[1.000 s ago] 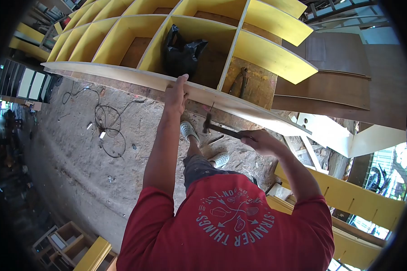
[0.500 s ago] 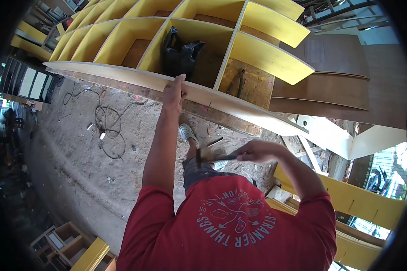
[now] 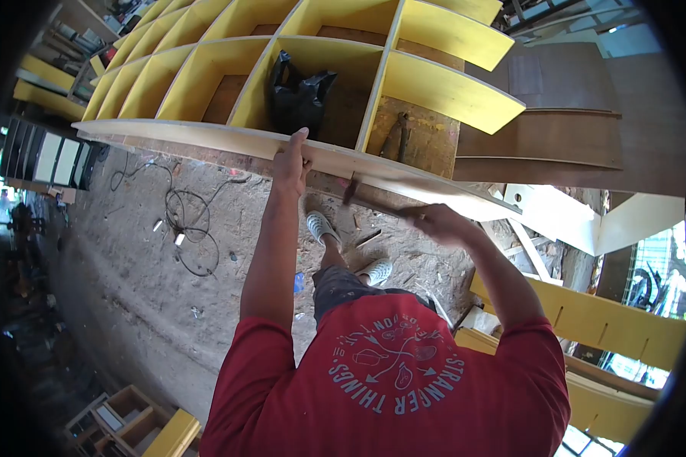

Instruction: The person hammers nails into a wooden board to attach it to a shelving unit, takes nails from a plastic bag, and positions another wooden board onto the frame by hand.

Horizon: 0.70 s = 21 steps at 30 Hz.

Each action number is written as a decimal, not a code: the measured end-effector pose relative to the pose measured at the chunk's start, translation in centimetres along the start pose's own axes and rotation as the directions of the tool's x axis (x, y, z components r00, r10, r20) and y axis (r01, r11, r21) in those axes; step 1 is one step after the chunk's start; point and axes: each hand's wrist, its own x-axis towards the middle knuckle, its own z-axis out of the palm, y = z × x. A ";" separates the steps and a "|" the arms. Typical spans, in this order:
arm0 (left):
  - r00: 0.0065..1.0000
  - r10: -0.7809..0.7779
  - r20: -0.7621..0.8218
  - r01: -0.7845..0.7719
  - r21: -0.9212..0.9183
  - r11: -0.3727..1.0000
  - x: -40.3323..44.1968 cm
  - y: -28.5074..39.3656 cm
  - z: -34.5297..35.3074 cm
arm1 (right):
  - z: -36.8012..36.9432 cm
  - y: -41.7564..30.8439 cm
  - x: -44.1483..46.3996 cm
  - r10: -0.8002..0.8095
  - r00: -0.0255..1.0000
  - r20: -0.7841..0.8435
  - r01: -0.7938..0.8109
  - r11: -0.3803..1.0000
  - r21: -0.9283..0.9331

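Note:
My left hand (image 3: 290, 162) is wrapped over the near edge of a long pale wooden board (image 3: 194, 132), thumb on top. This board runs along the front of a yellow gridded wooden frame (image 3: 450, 85). Closed round a hammer's handle, my right hand (image 3: 439, 224) is below and right of the left one. The hammer (image 3: 377, 204) has its head at the board's outer face, slightly blurred; whether it touches I cannot tell. A black plastic bag (image 3: 299, 100) sits in the compartment beyond my left hand. Pincers (image 3: 396, 137) lie in the compartment to its right.
Brown wooden sheets (image 3: 537, 141) lie to the right of the frame. A looped cable (image 3: 184, 209) is on the dusty floor at left. Slotted yellow boards (image 3: 602, 316) stand at lower right. Small wooden boxes (image 3: 133, 419) are at lower left.
My right hand has swung the hammer up and forward, from near my legs to the board's face. My left hand keeps its hold on the board. The view has shifted slightly.

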 end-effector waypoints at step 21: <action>-0.566 -0.465 0.681 -0.688 -0.701 -0.188 -2.9 8.9 9.3 | 25.4 -5.1 1.5 0.803 0.471 -0.366 0.464 0.127 0.877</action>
